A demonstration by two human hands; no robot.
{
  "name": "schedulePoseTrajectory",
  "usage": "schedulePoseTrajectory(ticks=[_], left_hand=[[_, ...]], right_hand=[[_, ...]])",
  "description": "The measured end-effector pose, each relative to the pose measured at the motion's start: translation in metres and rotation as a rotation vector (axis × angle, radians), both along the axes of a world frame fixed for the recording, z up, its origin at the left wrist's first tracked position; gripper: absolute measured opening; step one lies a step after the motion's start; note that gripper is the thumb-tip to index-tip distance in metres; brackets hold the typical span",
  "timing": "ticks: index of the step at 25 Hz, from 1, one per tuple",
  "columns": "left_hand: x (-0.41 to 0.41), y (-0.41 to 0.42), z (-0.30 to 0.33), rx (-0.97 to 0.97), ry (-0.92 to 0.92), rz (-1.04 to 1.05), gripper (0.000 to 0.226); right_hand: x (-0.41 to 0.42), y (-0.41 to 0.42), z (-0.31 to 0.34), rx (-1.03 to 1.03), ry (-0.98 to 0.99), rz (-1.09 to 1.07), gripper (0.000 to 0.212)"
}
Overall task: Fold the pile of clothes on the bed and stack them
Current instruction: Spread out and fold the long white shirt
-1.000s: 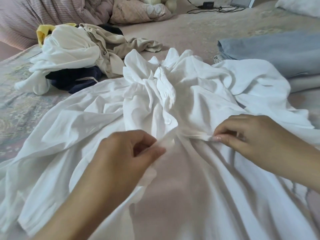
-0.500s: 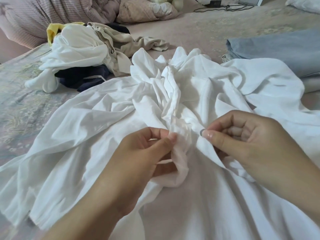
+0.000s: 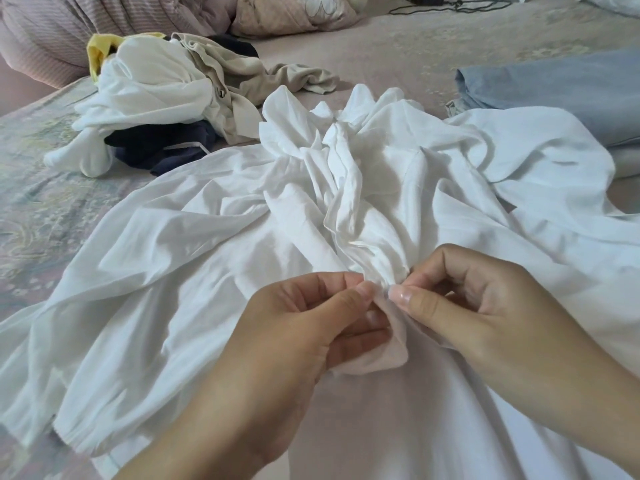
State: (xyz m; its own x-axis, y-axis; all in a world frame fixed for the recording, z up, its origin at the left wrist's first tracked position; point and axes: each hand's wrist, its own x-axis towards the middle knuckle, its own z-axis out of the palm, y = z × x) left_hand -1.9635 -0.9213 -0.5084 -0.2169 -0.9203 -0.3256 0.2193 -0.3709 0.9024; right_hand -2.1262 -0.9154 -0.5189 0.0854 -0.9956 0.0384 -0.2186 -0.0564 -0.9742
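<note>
A large white button-front shirt (image 3: 194,258) lies crumpled across the bed, its collar bunched up in the middle. My left hand (image 3: 294,334) pinches one edge of the shirt's front opening between thumb and fingers. My right hand (image 3: 467,306) pinches the opposite edge right beside it, thumbs almost touching. A pile of unfolded clothes (image 3: 166,91) sits at the back left: white, beige, yellow and dark blue pieces. Folded light-blue and white clothes (image 3: 561,81) lie stacked at the back right.
The bed (image 3: 41,188) has a pale patterned cover. Striped pink bedding (image 3: 69,26) and a floral pillow (image 3: 294,12) lie at the back. A black cable and charger (image 3: 433,1) rest at the far edge.
Both hands have drawn together from apart, bringing the two front edges of the white shirt to meet at the middle. The shirt's front has bunched up more.
</note>
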Motion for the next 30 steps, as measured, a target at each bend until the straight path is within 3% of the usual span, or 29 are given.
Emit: schedulePoseTrajectory(ticks=[10, 14, 16, 21, 26, 30], left_hand=[[-0.002, 0.001, -0.001, -0.210, -0.101, 0.064, 0.024], [-0.003, -0.002, -0.006, -0.294, -0.183, 0.114, 0.024], [-0.003, -0.002, -0.009, -0.333, -0.237, 0.135, 0.024], [-0.008, 0.003, -0.012, -0.621, -0.563, 0.190, 0.026], [-0.015, 0.009, -0.015, -0.825, -0.725, 0.193, 0.028], [-0.015, 0.006, -0.016, -0.756, -0.703, 0.197, 0.027]], right_hand=[[-0.001, -0.002, -0.005, -0.030, 0.025, 0.003, 0.024], [-0.001, -0.003, -0.010, -0.048, 0.041, 0.036, 0.004], [0.000, -0.002, -0.012, -0.040, 0.031, 0.039, 0.008], [0.007, 0.002, -0.007, -0.064, 0.060, 0.064, 0.030], [0.007, -0.001, -0.007, 0.144, -0.216, -0.022, 0.023], [0.007, -0.001, -0.009, 0.266, -0.340, -0.078, 0.024]])
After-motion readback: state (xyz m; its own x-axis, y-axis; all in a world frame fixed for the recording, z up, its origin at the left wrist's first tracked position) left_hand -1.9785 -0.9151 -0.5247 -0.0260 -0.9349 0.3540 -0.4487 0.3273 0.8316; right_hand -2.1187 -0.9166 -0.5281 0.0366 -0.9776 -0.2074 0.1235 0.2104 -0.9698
